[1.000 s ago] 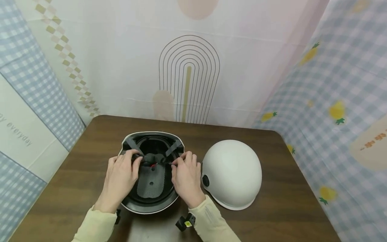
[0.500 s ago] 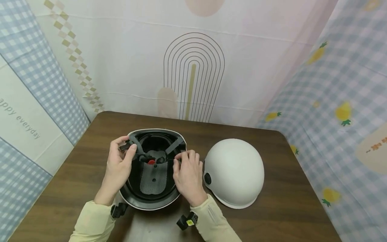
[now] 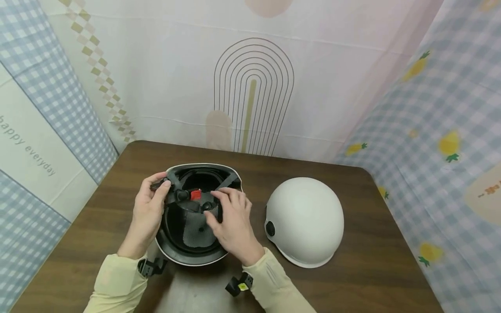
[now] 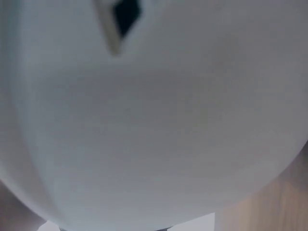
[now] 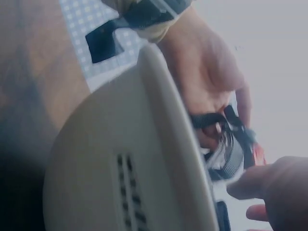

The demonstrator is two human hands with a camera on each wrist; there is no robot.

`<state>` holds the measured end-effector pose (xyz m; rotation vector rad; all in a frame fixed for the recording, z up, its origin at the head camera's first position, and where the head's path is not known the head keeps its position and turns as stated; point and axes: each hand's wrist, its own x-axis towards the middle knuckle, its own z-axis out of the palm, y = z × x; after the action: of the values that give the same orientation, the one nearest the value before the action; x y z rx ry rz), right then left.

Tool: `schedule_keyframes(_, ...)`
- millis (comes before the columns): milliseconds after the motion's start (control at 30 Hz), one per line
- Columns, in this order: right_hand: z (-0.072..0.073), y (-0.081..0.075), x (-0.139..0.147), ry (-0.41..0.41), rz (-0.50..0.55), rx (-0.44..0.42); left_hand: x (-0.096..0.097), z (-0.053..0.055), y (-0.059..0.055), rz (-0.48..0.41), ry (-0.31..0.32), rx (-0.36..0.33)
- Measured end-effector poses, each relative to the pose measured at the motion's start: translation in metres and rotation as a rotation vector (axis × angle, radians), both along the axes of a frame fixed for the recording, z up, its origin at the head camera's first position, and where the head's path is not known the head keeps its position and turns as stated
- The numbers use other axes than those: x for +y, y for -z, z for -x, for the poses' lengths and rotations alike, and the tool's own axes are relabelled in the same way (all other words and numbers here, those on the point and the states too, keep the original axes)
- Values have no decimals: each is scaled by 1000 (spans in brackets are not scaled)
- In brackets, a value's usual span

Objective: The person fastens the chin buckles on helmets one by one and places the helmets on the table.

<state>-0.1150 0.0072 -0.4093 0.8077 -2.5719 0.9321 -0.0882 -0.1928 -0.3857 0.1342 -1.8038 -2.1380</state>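
An upturned white helmet (image 3: pixel 168 252) with a black lining shows its inside in the head view. At its left rim my left hand (image 3: pixel 146 208) pinches a black strap piece (image 3: pixel 158 184) between thumb and fingers. A red buckle part (image 3: pixel 195 194) on the chin strap stands above the padding. My right hand (image 3: pixel 235 219) reaches over the right rim, thumb and forefinger spread apart beside a black strap fitting (image 3: pixel 208 206). In the right wrist view, a fingertip lies close to the red part (image 5: pixel 259 155). White shell (image 4: pixel 159 134) fills most of the left wrist view.
A second white helmet (image 3: pixel 307 221) sits dome up to the right, close to my right hand. Both helmets are on a brown wooden table (image 3: pixel 375 261). Patterned cloth (image 3: pixel 176 74) hangs behind the table and along both sides.
My left hand has turned outward and lifted a strap piece to the left rim. The red buckle part has risen into view. My right hand has moved left, its fingers spreading.
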Motion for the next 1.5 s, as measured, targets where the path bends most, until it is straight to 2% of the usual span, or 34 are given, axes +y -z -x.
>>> schedule_keyframes(167, 2, -5, -6, -95, -58, -64, 3, 4, -1, -73, 70, 18)
schedule_keyframes(333, 6, -5, -8, -105, -123, -81, 6, 8, 0, -91, 113, 20)
schedule_keyframes(500, 5, -2, -12, -162, -142, -82, 0, 2, 3, -89, 80, 12)
schedule_keyframes(567, 5, -2, -14, -208, -78, -131, -3, -2, 4, -98, 62, 6)
schedule_keyframes(633, 4, -3, -11, -220, 21, -192, -4, -3, 4, -109, 65, -4)
schedule_keyframes(767, 6, -5, -3, -222, 280, -270, -1, 0, 2, -136, 103, -8)
schedule_keyframes(933, 6, -5, 1, -272, 527, -270, -1, 1, 3, -114, 111, 14)
schedule_keyframes(1033, 0, -19, 2, -307, 639, -245, -3, 0, 5, -95, 128, 21)
schedule_keyframes(1167, -7, -38, 5, -343, 728, -224, -3, 1, 5, -36, 154, 15)
schedule_keyframes(1367, -10, -39, 5, -349, 769, -237, -3, 1, 4, 210, 174, -51)
schedule_keyframes(1433, -11, -41, 5, -360, 784, -245, -3, 1, 5, 266, 181, -59)
schedule_keyframes(1500, -13, -42, 5, -366, 801, -257, -3, 2, 6, 279, 183, -52)
